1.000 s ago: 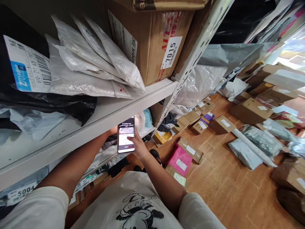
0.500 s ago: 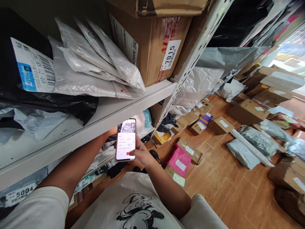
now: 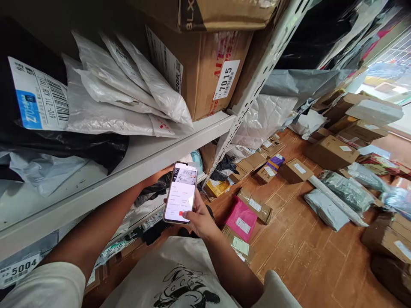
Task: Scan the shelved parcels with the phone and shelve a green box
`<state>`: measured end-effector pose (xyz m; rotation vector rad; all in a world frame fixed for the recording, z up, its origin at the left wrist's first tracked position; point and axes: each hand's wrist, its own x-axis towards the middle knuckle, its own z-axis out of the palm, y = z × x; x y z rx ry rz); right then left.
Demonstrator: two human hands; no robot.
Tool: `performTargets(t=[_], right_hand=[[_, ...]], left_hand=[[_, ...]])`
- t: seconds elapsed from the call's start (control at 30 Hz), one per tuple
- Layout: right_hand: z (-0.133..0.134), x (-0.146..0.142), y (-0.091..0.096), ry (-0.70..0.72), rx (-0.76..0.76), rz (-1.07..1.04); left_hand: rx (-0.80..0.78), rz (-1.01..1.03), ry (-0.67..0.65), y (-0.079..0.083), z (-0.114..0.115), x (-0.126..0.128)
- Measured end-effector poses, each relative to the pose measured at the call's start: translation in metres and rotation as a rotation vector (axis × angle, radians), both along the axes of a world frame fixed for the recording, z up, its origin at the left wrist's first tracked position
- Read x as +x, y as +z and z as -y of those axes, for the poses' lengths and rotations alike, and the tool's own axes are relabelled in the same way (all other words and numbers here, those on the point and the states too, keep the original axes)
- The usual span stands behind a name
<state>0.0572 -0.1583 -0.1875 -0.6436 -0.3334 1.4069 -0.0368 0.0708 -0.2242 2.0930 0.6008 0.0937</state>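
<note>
My right hand (image 3: pixel 199 217) holds a smartphone (image 3: pixel 180 197) upright, its thumb on the lower part of the lit screen near a red button. The screen shows a camera picture with a label above several lines of text. My left arm reaches under the white shelf board (image 3: pixel 205 137), and my left hand (image 3: pixel 160 174) is partly behind the phone and the board. Its fingers are hidden, so whether it grips anything does not show. A black plastic bag (image 3: pixel 157 186) lies just below that hand on the lower shelf.
White mailing bags (image 3: pixel 118 102), a black labelled parcel (image 3: pixel 61 137) and a carton marked 7015 (image 3: pixel 205 64) sit on the upper shelf. A perforated post (image 3: pixel 257 85) stands at its end. Several parcels, among them a pink bag (image 3: pixel 241 219), lie on the wooden floor (image 3: pixel 295 256).
The phone and my right hand have moved slightly right and down, and the phone tilts more. My left hand has shifted right under the shelf, and more of the black bag below shows.
</note>
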Motion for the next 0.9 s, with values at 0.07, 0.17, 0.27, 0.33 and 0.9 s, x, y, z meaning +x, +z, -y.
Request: performTargets(t=[0.07,0.17,0.27,0.33,0.9], right_hand=[[0.008,0.007,-0.002,-0.071,-0.022,0.019],[0.019,0.018,-0.005,-0.139,-0.075,0.028],[0.026,0.024,-0.009,-0.170,-0.088,0.030],[0.028,0.024,-0.011,-0.176,-0.093,0.038],[0.036,0.014,-0.007,-0.109,-0.136,0.037]], left_hand=[[0.142,-0.082,-0.092,-0.005,-0.008,-0.004],[0.317,-0.196,-0.153,-0.014,-0.015,-0.008],[0.375,-0.228,-0.182,-0.016,-0.015,-0.009],[0.399,-0.244,-0.206,-0.012,-0.014,-0.008],[0.421,-0.290,-0.182,-0.002,-0.007,-0.006]])
